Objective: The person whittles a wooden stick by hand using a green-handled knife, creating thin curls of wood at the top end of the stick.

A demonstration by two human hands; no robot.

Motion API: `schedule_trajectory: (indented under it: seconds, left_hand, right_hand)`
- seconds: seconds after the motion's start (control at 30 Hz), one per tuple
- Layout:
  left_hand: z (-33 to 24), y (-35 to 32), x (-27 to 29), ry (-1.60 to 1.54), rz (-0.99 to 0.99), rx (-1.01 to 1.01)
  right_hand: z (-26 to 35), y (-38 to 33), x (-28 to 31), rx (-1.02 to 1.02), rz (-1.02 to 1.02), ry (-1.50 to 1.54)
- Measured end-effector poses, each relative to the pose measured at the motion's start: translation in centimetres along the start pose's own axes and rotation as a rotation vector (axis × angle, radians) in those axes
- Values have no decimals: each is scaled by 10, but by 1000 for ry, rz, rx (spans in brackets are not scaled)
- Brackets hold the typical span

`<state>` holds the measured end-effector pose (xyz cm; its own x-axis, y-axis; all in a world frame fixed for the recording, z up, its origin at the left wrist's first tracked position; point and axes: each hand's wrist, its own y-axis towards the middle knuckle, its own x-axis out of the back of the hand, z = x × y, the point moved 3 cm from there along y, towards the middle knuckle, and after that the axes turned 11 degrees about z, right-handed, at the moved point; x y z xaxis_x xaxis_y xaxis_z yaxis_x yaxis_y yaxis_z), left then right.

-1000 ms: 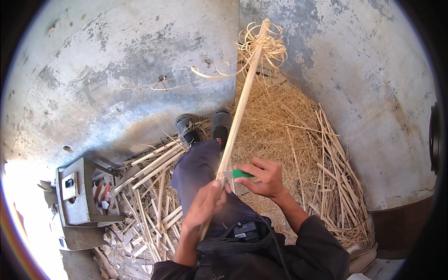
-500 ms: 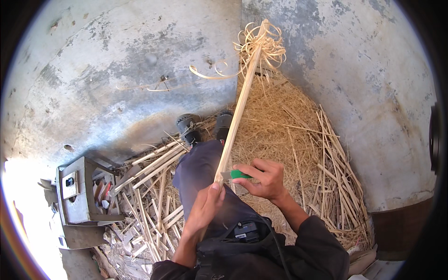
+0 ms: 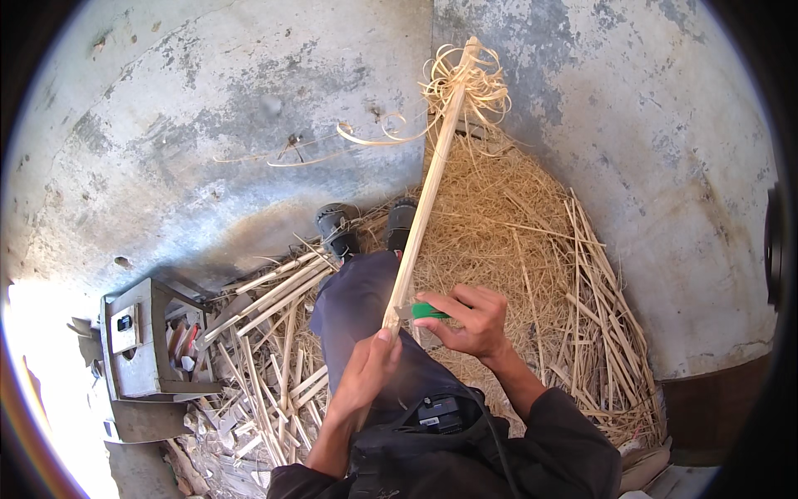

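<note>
A long pale wooden stick slants up and away from my lap, its far end wrapped in curled shavings that stay attached. Its near end is gripped by my left hand, thumb lying along the wood. My right hand pinches the green handle of a knife. The short blade meets the stick's right side just beyond my left thumb. My right fingers hide part of the handle.
Fine shavings cover the floor ahead. Split sticks pile along the right wall, and more sticks lie at left. A worn wooden stool-like box sits on its side at far left. Blotchy walls meet ahead.
Almost nothing differs. The stick and its curls have shifted very slightly; both hands keep their hold, with the blade at the same spot on the wood.
</note>
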<state>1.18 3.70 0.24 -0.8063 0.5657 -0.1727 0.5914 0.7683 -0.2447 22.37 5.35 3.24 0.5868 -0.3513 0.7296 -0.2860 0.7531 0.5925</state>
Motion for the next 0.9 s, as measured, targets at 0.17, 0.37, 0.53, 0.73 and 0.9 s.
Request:
schedule_trajectory:
  seconds: [0.17,0.37,0.53,0.73,0.9]
  left_hand:
    - [-1,-1,1,-36,4,25]
    - [-4,-2,-1,-47,12,30]
    - [-4,-2,0,-58,23,21]
    - [-9,-2,-1,-79,21,31]
    - [-7,-1,0,-79,25,21]
  right_hand:
    - [2,1,1,6,-10,-20]
    - [4,2,2,-3,-33,-29]
    - [2,1,-1,0,-56,-28]
    - [2,2,-3,-8,-65,-47]
    - [-1,1,-6,0,-101,-40]
